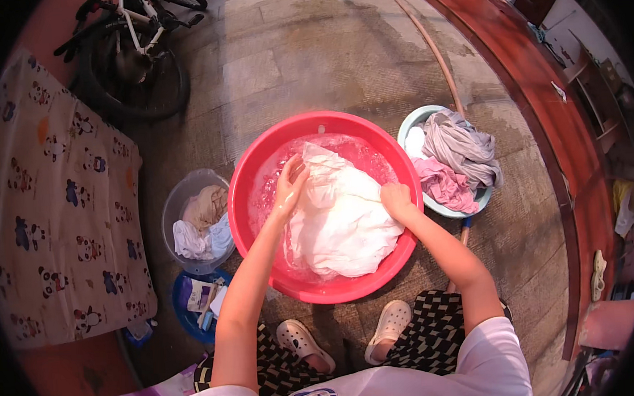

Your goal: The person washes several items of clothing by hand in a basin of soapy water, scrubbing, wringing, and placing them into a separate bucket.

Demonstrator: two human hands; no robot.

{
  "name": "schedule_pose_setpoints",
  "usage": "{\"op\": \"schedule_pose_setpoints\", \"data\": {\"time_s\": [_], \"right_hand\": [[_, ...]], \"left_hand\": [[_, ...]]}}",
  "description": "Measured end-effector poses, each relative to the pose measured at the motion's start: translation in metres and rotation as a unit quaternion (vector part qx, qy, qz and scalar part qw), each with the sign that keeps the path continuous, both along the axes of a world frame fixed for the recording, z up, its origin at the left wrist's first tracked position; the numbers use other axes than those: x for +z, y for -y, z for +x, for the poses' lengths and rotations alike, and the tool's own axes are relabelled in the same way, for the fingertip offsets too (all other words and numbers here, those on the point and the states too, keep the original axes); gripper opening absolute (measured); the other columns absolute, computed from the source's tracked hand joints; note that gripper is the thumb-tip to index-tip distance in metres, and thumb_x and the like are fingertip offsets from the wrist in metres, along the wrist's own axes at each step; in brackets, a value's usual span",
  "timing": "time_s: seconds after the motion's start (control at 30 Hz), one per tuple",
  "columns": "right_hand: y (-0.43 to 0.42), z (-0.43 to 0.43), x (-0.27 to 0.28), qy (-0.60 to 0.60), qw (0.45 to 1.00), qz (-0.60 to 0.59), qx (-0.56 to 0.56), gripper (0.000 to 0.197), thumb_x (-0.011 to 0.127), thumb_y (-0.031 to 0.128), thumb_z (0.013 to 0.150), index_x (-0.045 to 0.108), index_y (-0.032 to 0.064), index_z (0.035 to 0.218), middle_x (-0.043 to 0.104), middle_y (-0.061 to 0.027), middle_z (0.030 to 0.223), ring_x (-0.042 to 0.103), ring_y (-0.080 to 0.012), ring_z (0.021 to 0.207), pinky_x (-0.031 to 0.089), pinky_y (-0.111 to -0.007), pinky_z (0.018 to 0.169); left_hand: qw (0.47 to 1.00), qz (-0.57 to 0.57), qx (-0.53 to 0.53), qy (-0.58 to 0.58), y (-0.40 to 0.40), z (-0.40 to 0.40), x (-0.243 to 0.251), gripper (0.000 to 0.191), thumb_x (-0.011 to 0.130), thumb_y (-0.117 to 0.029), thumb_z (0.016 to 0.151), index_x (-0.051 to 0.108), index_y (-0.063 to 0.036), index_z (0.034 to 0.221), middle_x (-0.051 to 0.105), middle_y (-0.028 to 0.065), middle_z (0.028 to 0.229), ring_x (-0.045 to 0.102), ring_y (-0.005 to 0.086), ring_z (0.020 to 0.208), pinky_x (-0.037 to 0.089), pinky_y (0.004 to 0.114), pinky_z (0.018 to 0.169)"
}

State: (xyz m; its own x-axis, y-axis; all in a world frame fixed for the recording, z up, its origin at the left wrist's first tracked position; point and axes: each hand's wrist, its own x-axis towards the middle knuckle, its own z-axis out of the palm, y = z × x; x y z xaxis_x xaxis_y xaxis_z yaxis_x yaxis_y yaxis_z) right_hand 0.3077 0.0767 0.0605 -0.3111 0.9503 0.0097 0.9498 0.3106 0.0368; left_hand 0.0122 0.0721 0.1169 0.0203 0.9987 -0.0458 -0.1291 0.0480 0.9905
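Note:
A large red plastic basin (331,296) of sudsy water stands on the floor before me. In it a wet white cloth (345,218), perhaps a garment, is bunched up and rises above the water. My left hand (291,187) is at the cloth's upper left edge, fingers extended and wet, palm towards the fabric; I cannot tell whether it presses on it. At the basin's right side my right hand (396,198) is closed on the cloth's right edge, its fingertips hidden.
A pale green basin (448,211) heaped with grey and pink laundry (458,148) stands right. On the left are a clear tub (176,255) of clothes and a blue basin (185,320) of washing supplies. A hose (439,54), a bicycle (134,62) and a panda-print cover (73,213) lie farther out.

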Motion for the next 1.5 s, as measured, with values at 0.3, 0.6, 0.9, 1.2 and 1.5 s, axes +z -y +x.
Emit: {"op": "schedule_pose_setpoints", "data": {"time_s": [0.3,0.6,0.9,1.2,1.5], "right_hand": [[-0.028,-0.064,0.082,0.182,0.873,-0.440,0.105,0.042,0.066,0.036,0.074,0.067,0.0042,0.101,0.054,-0.0191,0.122,0.044,-0.0333,0.120,0.038,-0.056,0.092],[-0.010,-0.092,-0.001,-0.142,0.970,-0.198,-0.004,0.105,0.070,0.061,0.061,0.028,0.0083,0.142,0.051,-0.0243,0.126,0.051,-0.0386,0.114,0.040,-0.051,0.093],[-0.032,-0.051,0.025,-0.489,0.649,-0.579,-0.063,0.090,0.067,0.057,0.072,0.046,-0.0160,0.121,0.057,-0.0271,0.115,0.056,-0.0297,0.109,0.043,-0.040,0.093],[-0.019,-0.081,0.002,-0.313,0.905,-0.207,-0.199,0.110,0.064,0.066,0.068,0.014,0.0029,0.144,0.018,-0.0269,0.146,0.025,-0.0409,0.134,0.020,-0.055,0.107],[-0.014,-0.084,-0.075,-0.136,0.947,-0.267,-0.120,0.072,0.053,0.056,0.081,0.035,0.0166,0.139,0.033,-0.0229,0.141,0.038,-0.0408,0.126,0.034,-0.051,0.100]], "left_hand": [[0.869,-0.293,0.065,-0.393,0.074,-0.023,-0.118,0.094,0.060,-0.048,0.082,0.012,0.0071,0.142,0.028,0.0274,0.142,0.032,0.0356,0.131,0.027,0.041,0.107],[0.893,-0.437,-0.071,-0.079,0.053,-0.005,-0.025,0.078,0.073,-0.036,0.076,0.040,0.0131,0.125,0.056,0.0221,0.117,0.060,0.0270,0.101,0.053,0.041,0.077],[0.960,-0.189,0.024,-0.206,0.007,-0.065,0.018,0.072,0.073,-0.048,0.072,0.055,0.0036,0.119,0.063,0.0183,0.098,0.063,0.0230,0.089,0.050,0.033,0.074],[0.804,-0.162,-0.062,-0.569,0.026,-0.010,-0.048,0.097,0.066,-0.058,0.072,0.025,-0.0061,0.144,0.019,0.0231,0.148,0.012,0.0360,0.139,0.019,0.043,0.111],[0.828,-0.159,-0.073,-0.533,0.041,0.011,-0.133,0.091,0.062,-0.058,0.076,0.025,-0.0085,0.144,0.043,0.0238,0.134,0.043,0.0362,0.123,0.034,0.043,0.104]]}}
